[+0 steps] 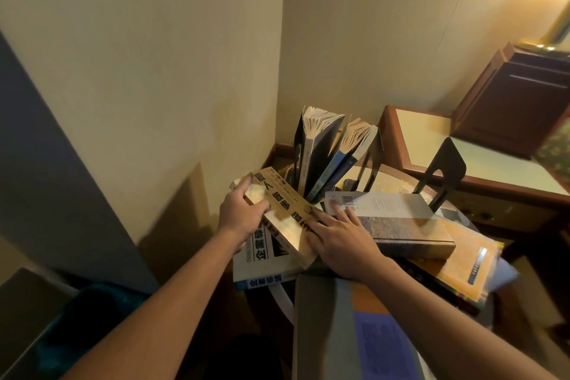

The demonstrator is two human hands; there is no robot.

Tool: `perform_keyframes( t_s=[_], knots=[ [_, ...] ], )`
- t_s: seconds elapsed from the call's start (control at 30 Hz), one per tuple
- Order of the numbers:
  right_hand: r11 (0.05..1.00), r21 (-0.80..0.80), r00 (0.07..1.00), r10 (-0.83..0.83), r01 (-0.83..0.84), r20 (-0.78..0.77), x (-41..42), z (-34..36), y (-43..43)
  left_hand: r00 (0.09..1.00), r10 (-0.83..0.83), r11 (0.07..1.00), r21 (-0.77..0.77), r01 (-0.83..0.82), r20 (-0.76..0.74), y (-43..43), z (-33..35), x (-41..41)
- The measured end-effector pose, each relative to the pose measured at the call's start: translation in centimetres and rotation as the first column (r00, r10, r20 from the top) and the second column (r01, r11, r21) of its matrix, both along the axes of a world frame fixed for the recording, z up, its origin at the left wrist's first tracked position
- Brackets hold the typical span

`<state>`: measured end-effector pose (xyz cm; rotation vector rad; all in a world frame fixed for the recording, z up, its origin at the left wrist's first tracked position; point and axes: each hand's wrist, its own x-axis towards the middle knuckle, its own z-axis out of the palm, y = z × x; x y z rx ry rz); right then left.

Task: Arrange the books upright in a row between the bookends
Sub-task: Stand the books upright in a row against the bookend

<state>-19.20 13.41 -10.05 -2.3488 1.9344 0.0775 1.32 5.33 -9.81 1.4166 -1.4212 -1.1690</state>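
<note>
Head view: a flat pile of books (431,259) is spread over the near table, not yet shelved. The gold book (287,216) is gripped at its far end by the left hand (240,216), fingers curled round it. The right hand (342,237) is pressed flat, fingers spread, on its near end, judged a steadying hold for lifting. Two standing books (320,157) are leant between black bookends (298,145) at far centre. "UNDERSTAN…" and "企業" are read on the white book (256,259); a barcode (348,199) is noted right.
</note>
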Motion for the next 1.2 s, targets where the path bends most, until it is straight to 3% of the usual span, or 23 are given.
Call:
perform_keyframes(
  t_s=[0.4,0.67,0.77,0.87,1.03,1.2],
  knots=[
    [1.0,0.017,1.0,-0.021,0.021,-0.019,-0.7,-0.8,0.0,0.992,0.116,0.986,-0.13,-0.108,0.058,0.8,2.4,2.2],
    [0.99,-0.02,0.913,-0.119,0.138,0.391,0.5,2.4,1.1,0.991,0.112,0.97,-0.222,-0.094,0.071,2.9,5.0,2.6],
    [0.992,-0.025,0.869,-0.096,0.124,0.485,0.9,3.9,1.8,0.998,0.05,0.969,-0.243,-0.039,0.038,4.3,7.0,1.9],
    [0.985,-0.004,0.757,-0.13,0.173,0.641,1.4,6.1,2.5,0.997,-0.045,0.951,-0.302,0.064,0.068,6.3,9.5,1.4],
    [0.964,-0.076,0.592,-0.094,0.256,0.801,0.8,9.3,5.2,0.937,-0.344,0.88,-0.331,0.342,0.054,10.2,12.1,0.1],
    [0.912,-0.164,0.621,-0.116,0.376,0.775,-1.9,8.5,8.9,0.869,-0.433,0.777,-0.388,0.495,0.241,13.4,10.7,-2.3]
  ],
)
